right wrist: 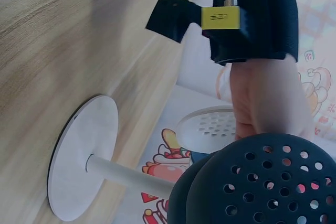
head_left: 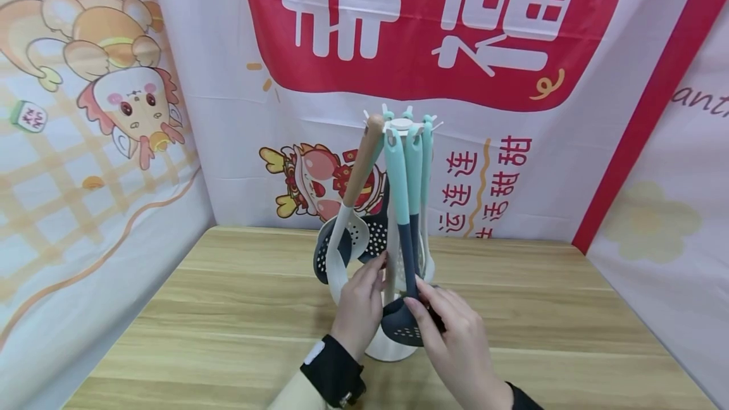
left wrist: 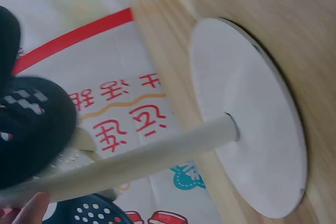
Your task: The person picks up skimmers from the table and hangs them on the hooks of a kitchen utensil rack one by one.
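A white utensil rack stands on the table, its round base [left wrist: 247,119] flat on the wood and its pole [left wrist: 147,156] upright. Utensils with mint-green handles and dark or pale heads hang from its top ring [head_left: 403,125]. My left hand [head_left: 359,309] holds the pole below them; a fingertip lies against it in the left wrist view. With thumb and fingers, my right hand [head_left: 455,328] pinches a dark skimmer [head_left: 403,328] low on its shaft, just above the perforated bowl. On the left side, a turner with a wooden handle [head_left: 362,160] hangs at a slant.
More perforated heads, such as a dark one [head_left: 376,239] and a pale one [head_left: 355,236], hang behind the pole. The wooden table [head_left: 256,296] extends to both sides. Printed cloth [head_left: 216,112] walls in the back and sides.
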A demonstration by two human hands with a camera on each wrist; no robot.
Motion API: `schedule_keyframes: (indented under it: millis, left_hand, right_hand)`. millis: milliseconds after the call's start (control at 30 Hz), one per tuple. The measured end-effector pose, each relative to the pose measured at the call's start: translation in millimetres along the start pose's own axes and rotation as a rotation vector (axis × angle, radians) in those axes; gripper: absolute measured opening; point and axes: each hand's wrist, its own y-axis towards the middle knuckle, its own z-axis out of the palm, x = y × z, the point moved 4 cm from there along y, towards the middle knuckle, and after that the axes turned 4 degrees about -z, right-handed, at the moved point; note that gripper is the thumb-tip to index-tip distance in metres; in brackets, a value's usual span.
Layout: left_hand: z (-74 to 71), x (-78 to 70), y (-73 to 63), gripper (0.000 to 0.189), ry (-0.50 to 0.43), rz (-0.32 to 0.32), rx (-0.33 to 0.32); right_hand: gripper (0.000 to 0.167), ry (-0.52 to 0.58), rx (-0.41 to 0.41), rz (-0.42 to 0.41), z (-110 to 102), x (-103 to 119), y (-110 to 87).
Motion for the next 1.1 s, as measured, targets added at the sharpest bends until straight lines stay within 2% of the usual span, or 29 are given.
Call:
schedule_keyframes:
  millis: [133, 267, 433, 533, 733, 900, 1000, 1100]
  left_hand:
    - [-1.8, -0.7, 2.0, 0.037, -0.181, -0.127, 0.061]
    - [-2.6, -4.5, 1.6, 0.051, -0.347, -0.217, 0.111]
    - [-4.3, -13.4, -0.9, 0.058, -0.457, -0.267, 0.161]
    - [-6.1, -20.3, -2.0, 0.059, -0.482, -0.271, 0.171]
    - [-9.3, -31.3, -3.2, 0.055, -0.406, -0.197, 0.162]
    - [-23.2, -34.2, -4.6, 0.046, -0.322, -0.131, 0.091]
    - [-40.5, -34.1, -5.9, 0.036, -0.281, -0.047, 0.01]
    - [-62.1, -33.9, -6.7, 0.027, -0.205, 0.09, -0.077]
  right_hand:
    - [0.037, -0.011, 0.015, 0.015, 2, -2, 0.1]
    - [0.038, -0.001, 0.025, 0.026, 5, -4, -1.3]
    - [0.038, 0.018, 0.014, 0.013, 8, -6, -2.5]
    - [0.035, 0.026, 0.022, 0.021, 8, -7, -2.6]
    - [0.032, -0.008, 0.03, 0.01, 6, -12, -2.1]
    - [0.029, 0.017, 0.014, 0.01, 2, -17, 0.0]
    - [0.026, 0.07, 0.029, -0.009, 0, -19, 3.8]
    - [0.022, 0.105, 0.053, -0.083, -4, -22, 9.8]
